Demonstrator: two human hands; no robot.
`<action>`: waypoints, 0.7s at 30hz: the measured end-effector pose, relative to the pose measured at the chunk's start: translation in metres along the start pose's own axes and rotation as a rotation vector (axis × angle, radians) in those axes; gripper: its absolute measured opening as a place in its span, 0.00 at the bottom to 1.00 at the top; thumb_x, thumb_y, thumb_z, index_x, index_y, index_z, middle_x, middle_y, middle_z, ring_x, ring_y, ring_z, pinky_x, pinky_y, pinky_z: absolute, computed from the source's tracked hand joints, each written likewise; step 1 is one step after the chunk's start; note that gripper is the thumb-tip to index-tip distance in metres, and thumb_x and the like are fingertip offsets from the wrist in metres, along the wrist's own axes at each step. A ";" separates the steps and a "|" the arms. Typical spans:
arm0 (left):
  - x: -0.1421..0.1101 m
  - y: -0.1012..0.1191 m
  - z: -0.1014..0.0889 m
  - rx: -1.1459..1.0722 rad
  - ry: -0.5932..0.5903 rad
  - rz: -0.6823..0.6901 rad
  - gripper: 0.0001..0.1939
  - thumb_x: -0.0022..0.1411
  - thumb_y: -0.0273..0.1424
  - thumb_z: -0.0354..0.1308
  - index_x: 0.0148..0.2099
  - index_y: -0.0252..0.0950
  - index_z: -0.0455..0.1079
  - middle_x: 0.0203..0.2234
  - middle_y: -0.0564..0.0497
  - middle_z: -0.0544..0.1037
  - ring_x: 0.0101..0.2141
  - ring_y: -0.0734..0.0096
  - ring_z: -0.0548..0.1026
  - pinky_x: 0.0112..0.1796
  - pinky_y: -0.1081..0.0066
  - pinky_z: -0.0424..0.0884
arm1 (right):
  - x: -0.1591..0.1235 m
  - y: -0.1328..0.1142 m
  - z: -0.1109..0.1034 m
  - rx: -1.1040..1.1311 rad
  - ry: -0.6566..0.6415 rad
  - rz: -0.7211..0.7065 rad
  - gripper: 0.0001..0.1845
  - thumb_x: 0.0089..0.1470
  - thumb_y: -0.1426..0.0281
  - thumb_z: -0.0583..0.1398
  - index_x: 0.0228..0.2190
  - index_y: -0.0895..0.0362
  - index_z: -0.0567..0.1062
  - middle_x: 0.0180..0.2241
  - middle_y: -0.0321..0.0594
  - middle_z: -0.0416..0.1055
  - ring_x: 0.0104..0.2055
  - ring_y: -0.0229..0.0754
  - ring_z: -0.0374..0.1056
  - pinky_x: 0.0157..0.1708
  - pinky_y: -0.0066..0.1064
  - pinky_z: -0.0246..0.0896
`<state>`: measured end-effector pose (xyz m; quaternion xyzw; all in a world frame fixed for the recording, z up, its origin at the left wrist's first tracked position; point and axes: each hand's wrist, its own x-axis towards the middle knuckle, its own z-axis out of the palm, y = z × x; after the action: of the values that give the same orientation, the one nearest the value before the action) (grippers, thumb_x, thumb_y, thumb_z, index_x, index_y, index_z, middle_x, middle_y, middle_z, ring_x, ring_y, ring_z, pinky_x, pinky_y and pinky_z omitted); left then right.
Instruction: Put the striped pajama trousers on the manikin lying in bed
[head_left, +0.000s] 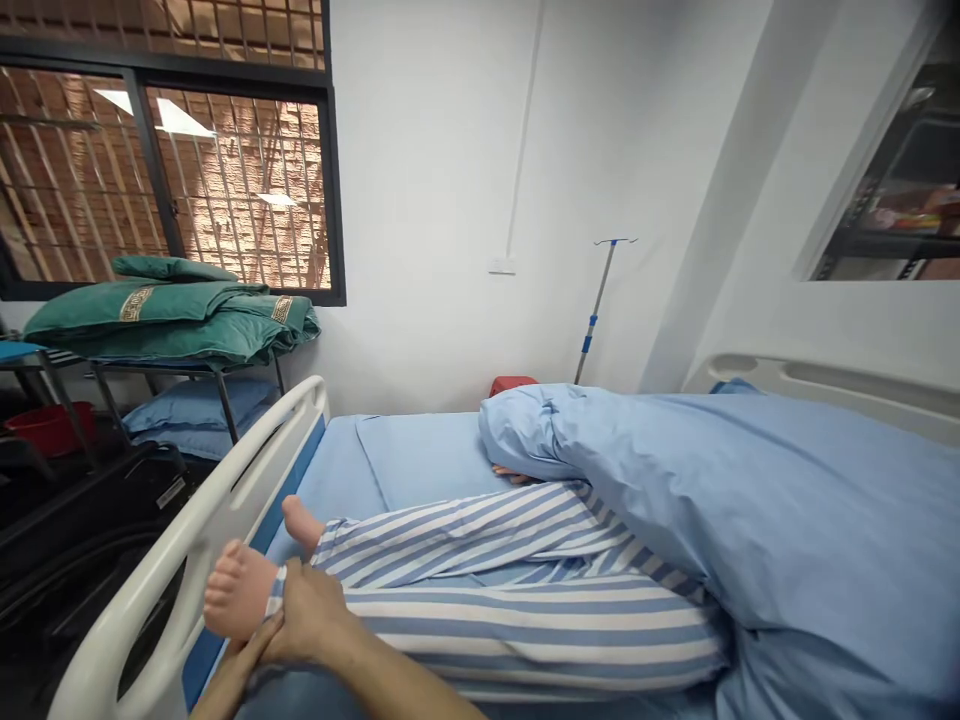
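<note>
A figure in blue-and-white striped pyjamas (525, 590) lies on a hospital bed, with a light blue blanket (750, 500) over its upper body. My right hand (311, 615) is closed round the trouser cuff at the near ankle, thumb on top. The bare near foot (236, 590) sticks out just past that hand, toes toward the footboard. My left hand (240, 665) reaches in from below, its fingers stretched flat under the heel; most of it is out of frame. The far foot (302, 522) rests on the blue sheet (405, 455).
A white footboard rail (187, 530) runs along the left of the feet. Beyond it stand a rack with folded green bedding (172, 315), blue pillows and a black wheelchair (82, 540). An IV pole (596, 310) leans at the wall. A white side rail (847, 385) stands behind the blanket.
</note>
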<state>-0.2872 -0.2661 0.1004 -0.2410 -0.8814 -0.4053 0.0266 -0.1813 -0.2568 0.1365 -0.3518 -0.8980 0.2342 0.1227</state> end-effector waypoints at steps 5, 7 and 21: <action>0.000 -0.049 0.052 0.302 0.259 -0.229 0.26 0.56 0.26 0.29 0.39 0.26 0.69 0.20 0.38 0.68 0.27 0.49 0.70 0.17 0.63 0.54 | 0.011 0.020 0.072 -0.041 -0.107 0.064 0.37 0.27 0.65 0.64 0.44 0.61 0.67 0.42 0.54 0.70 0.42 0.62 0.67 0.41 0.50 0.63; -0.005 -0.069 0.066 0.317 0.246 -0.272 0.27 0.55 0.24 0.27 0.38 0.26 0.69 0.18 0.39 0.67 0.25 0.50 0.69 0.16 0.67 0.48 | 0.012 0.028 0.095 -0.060 -0.139 0.104 0.38 0.26 0.66 0.64 0.45 0.61 0.66 0.42 0.55 0.69 0.43 0.63 0.66 0.43 0.51 0.62; -0.016 -0.071 0.064 0.306 0.350 -0.190 0.28 0.56 0.24 0.28 0.41 0.25 0.70 0.20 0.37 0.70 0.32 0.45 0.72 0.17 0.60 0.58 | -0.052 0.108 0.059 0.084 -0.033 0.000 0.41 0.31 0.55 0.65 0.49 0.54 0.64 0.47 0.48 0.66 0.48 0.59 0.62 0.46 0.47 0.56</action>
<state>-0.2956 -0.2655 0.0042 -0.0761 -0.9332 -0.3036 0.1767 -0.1042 -0.2430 0.0280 -0.3422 -0.8893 0.2776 0.1223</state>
